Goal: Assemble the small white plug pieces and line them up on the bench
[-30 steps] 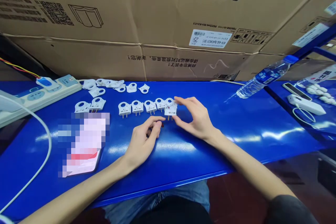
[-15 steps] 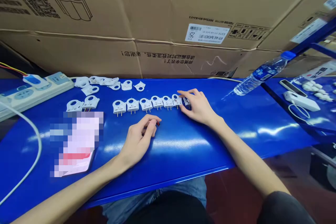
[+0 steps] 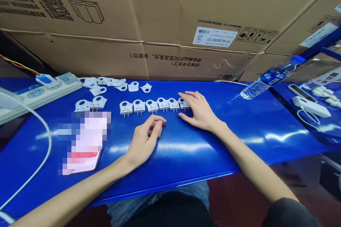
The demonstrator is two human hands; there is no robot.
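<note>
Resting on the blue table (image 3: 239,138), the left hand (image 3: 145,140) curls loosely, thumb and forefinger pinching a small red-tipped part (image 3: 163,125) against the surface. Just beyond it, the right hand (image 3: 198,111) lies spread and flat, its fingertips touching the last white plug (image 3: 183,104) at the right end of a row of six plugs (image 3: 151,106) lying side by side, prongs toward the person. Farther back lie loose white plug shells (image 3: 114,84), a power strip (image 3: 39,90) to the left, a water bottle (image 3: 269,77) on its side to the right, and cardboard boxes (image 3: 160,17) behind.
</note>
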